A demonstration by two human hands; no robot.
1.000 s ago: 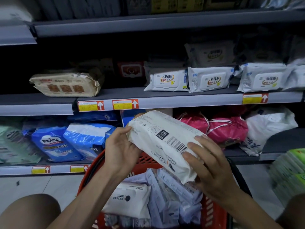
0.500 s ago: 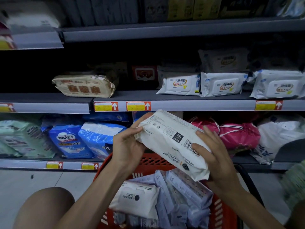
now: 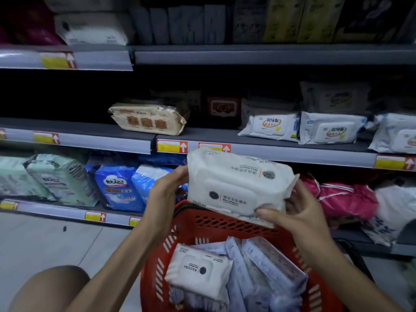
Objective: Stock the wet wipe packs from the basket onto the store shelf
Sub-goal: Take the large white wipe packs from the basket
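Head view: left hand (image 3: 166,188) and right hand (image 3: 299,212) grip either end of a wet wipe pack (image 3: 236,183) above the red basket (image 3: 225,219). Several packs (image 3: 198,271) lie inside at six o'clock; the middle shelf (image 3: 213,133) waits at twelve. Most stocking appears left.

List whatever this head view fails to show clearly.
Head view only:
- Back of the middle shelf: lost in shadow.
- Price tags: blurred, unreadable.
- Basket: near side cut off by the bottom edge; the packs inside overlap and blur, so their count is unclear.
- Right hand: most fingers hidden behind the held pack.
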